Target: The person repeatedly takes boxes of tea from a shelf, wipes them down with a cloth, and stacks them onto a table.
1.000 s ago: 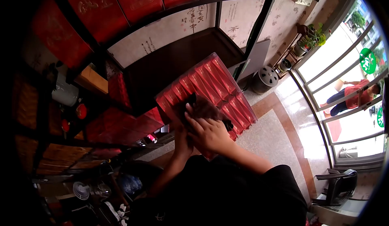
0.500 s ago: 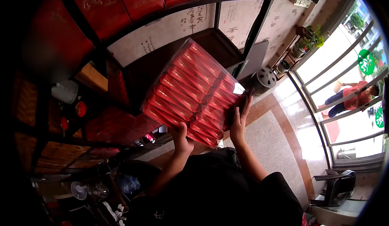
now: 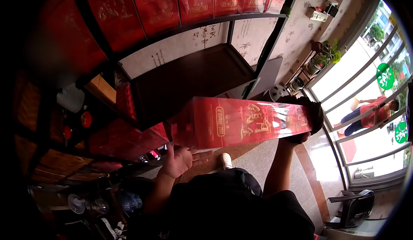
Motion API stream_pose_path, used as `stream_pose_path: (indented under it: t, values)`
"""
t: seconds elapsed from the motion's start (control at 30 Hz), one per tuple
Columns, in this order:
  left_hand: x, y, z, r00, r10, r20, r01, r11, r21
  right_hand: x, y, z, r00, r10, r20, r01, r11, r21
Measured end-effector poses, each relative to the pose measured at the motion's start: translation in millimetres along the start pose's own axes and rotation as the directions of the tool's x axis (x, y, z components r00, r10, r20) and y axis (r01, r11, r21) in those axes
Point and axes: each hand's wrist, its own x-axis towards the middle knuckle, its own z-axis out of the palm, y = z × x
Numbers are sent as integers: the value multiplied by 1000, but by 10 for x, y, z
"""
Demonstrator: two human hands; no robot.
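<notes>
A red box (image 3: pixel 247 123) with gold lettering is held up lengthwise in front of a dark shelf (image 3: pixel 193 70) and above the speckled floor (image 3: pixel 269 156). The right hand's (image 3: pixel 302 139) grip is closed on the box's right end, together with what looks like a bunched dark cloth (image 3: pixel 317 116). The left hand (image 3: pixel 177 163) has a released grip, palm turned up and fingers spread, just below the box's left end; whether its thumb touches the box cannot be told from this view.

The weight appears to rest on the right side alone, so sound handling calls for the left palm laid flat beneath the low left edge, keeping the box level and free of twist. The shiny clear wrapping looks likely to slide and crease: a firm, even hold with the cloth smoothed rather than wadded would serve it better than pinching the corners. Turning it slowly, with the left end well away from the shelf's edge, should guard against a knock.

A row of similar red boxes (image 3: pixel 195 1) stands overhead. Beyond the glass, a person in a red top (image 3: pixel 373 117) is visible outside.
</notes>
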Motion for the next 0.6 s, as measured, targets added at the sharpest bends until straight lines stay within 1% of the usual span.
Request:
stream_pose_path:
  t: [0.03,0.07,0.1,0.13,0.23,0.33,0.4,0.43,0.47,0.5,0.53,0.57,0.6]
  values:
    - [-21,131,218,996,38,-81,-52,983,-175,106,-68,75,994,-41,104,39,999,18]
    - [-38,199,341,984,61,-169,-116,932,-342,206,-109,156,978,-76,197,70,997,35]
    - [-5,91,106,937,308,163,-214,878,-428,310,-119,281,954,-108,279,100,994,45]
    - [-16,188,160,936,315,158,-204,851,-484,394,-100,407,925,-139,355,129,990,51]
    - [-58,431,351,961,272,57,-202,824,-530,600,27,766,819,-220,530,204,975,90]
    - [-69,602,513,973,218,-72,-220,801,-557,732,89,959,759,-240,606,260,964,56]
    - [-3,643,591,967,191,-169,-254,778,-575,820,115,973,761,-196,619,296,953,-62]
    - [33,636,620,961,170,-218,-268,760,-592,834,129,945,775,-147,615,306,939,-160]
    - [70,620,617,934,187,-305,-328,788,-522,850,115,914,809,-6,588,267,894,-359]
    - [111,598,614,899,213,-382,-378,817,-436,843,111,911,853,70,518,237,832,-503]
    - [154,562,545,784,300,-543,-399,914,-71,840,106,943,871,145,470,206,760,-617]
    - [187,513,458,785,297,-544,-398,915,-74,884,145,926,848,186,497,253,682,-686]
    - [218,452,363,766,356,-535,-460,885,-71,922,190,901,823,231,519,302,596,-744]
